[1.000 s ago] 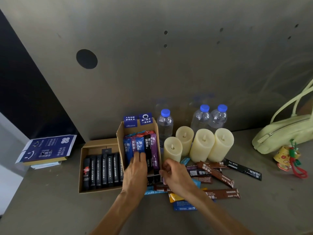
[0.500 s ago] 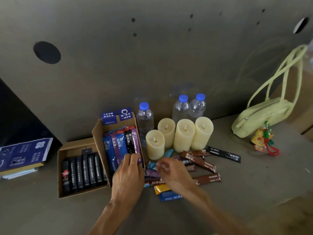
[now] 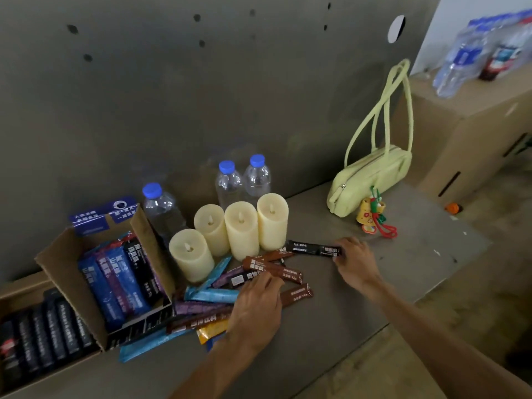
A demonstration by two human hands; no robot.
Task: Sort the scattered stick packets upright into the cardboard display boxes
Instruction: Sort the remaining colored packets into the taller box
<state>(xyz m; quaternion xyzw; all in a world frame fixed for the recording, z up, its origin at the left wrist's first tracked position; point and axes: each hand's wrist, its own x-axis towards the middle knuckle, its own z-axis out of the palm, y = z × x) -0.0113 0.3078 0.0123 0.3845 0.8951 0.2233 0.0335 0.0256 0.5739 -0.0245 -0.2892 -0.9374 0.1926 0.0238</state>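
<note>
While both hands work the heap in the head view, the step reads as pick-up. Right hand (image 3: 355,263) pinches one end of a black packet (image 3: 312,250), fingers curled on it. Left hand (image 3: 256,309) rests on loose packets (image 3: 213,296), fingers together; grip not discernible. Next: lift, turn upright, slot into box (image 3: 66,283), far left of the fingers. White print on packets and blue flap (image 3: 100,216) is blurred, unreadable.

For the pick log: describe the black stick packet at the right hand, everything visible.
The black stick packet is a long, narrow, glossy, foil-like sachet with white print too blurred to read. It lies flat on the grey shelf, running left to right, with its left end near the base of the rightmost candle. The right hand pinches its right end with curled fingers.
</note>
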